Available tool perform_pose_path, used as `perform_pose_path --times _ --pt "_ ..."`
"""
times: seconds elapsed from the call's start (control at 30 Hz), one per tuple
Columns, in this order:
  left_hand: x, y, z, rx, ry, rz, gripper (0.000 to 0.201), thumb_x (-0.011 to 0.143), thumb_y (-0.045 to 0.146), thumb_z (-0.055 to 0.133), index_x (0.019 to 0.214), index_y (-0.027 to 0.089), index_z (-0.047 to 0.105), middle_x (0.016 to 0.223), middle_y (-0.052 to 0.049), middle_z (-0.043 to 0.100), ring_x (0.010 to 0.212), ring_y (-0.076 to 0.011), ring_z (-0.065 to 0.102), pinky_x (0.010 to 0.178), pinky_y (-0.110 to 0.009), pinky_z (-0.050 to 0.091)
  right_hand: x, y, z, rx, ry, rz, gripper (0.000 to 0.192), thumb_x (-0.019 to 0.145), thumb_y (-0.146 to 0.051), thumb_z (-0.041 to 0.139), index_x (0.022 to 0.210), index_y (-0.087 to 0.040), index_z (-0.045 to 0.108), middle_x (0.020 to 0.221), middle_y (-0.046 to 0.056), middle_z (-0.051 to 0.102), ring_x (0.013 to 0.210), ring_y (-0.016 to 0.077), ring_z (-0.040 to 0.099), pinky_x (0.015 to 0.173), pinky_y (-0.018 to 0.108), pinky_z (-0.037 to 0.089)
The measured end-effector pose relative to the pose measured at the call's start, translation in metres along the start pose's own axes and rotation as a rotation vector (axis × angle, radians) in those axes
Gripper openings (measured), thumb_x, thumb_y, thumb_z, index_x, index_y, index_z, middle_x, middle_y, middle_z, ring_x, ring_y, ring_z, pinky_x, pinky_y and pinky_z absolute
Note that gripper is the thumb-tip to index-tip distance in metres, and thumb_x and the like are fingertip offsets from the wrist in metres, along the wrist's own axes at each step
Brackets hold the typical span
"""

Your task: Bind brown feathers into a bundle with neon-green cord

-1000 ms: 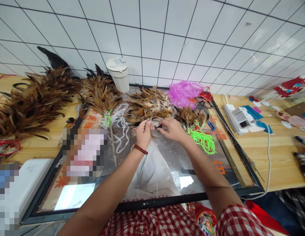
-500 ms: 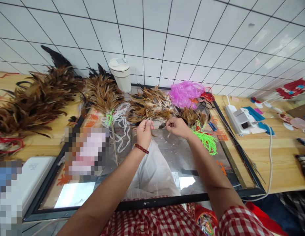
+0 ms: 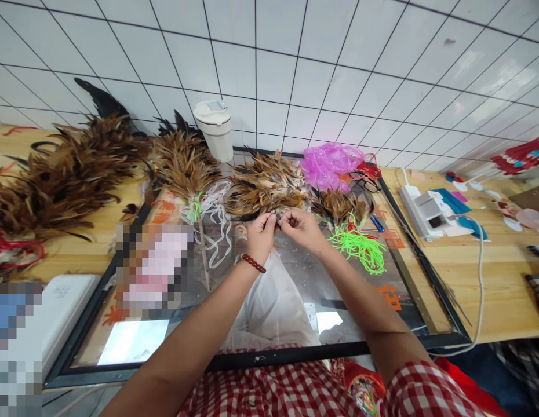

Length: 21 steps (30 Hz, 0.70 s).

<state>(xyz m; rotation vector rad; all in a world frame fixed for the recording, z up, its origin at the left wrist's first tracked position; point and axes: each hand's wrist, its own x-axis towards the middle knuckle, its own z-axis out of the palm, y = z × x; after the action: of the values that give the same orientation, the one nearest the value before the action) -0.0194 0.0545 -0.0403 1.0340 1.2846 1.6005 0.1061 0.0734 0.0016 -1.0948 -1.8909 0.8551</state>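
A small craft workshop: heaps of brown feathers [image 3: 65, 174] fill the left and centre of a wooden counter [image 3: 491, 272], with neon green cord [image 3: 359, 248], a power strip [image 3: 419, 208] at right, and a white tiled wall [image 3: 295, 63] across the top.

A glass panel [image 3: 295, 289] lies on a wooden table [image 3: 491, 278], its far edge near a tiled wall [image 3: 295, 58]. A feather pile [image 3: 267, 185] rests on the panel's far end, and both hands [image 3: 261, 234] [image 3: 299, 227] meet just in front of it. A lidded cup [image 3: 216, 130] stands behind the pile by the wall. Left of the panel, feather bundles [image 3: 65, 174] spread across the table. A cord tangle [image 3: 356, 246] lies on the panel right of the hands. A power strip [image 3: 419, 208] sits on the table right of the panel.
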Motion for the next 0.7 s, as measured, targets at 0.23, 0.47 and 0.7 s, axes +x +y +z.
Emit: perform_pose_path --times 0.23,0.47,0.7 --pt "0.001 -0.001 -0.001 0.055 0.015 0.009 0.022 0.078 0.035 0.061 0.080 0.015 0.071 0.077 -0.003 0.069 0.073 -0.0144 0.060 0.072 -0.026 0.047 -0.002 -0.007 0.003 -0.214 0.064 -0.107 0.015 0.079 -0.018 0.056 0.064 -0.017 0.059 0.061 0.000 0.057 0.060 0.0111 0.050 0.060 0.023 0.039" --pt "0.001 0.002 0.000 0.009 0.015 -0.066 0.018 0.077 0.033 0.062 0.072 0.016 0.065 0.059 0.001 0.059 0.050 -0.0087 0.050 0.051 -0.021 0.042 -0.002 -0.004 -0.003 -0.043 0.021 -0.075 0.018 0.083 -0.030 0.060 0.074 -0.017 0.068 0.066 0.001 0.064 0.060 0.0111 0.054 0.061 0.024 0.042" --pt "-0.001 0.005 0.003 -0.122 -0.076 -0.158 0.027 0.073 0.042 0.068 0.075 0.015 0.063 0.053 0.005 0.051 0.039 -0.0050 0.040 0.040 -0.019 0.036 0.004 0.012 -0.004 0.240 0.046 0.090 0.025 0.079 -0.040 0.064 0.081 -0.015 0.066 0.070 0.001 0.064 0.061 0.0108 0.056 0.059 0.024 0.044"
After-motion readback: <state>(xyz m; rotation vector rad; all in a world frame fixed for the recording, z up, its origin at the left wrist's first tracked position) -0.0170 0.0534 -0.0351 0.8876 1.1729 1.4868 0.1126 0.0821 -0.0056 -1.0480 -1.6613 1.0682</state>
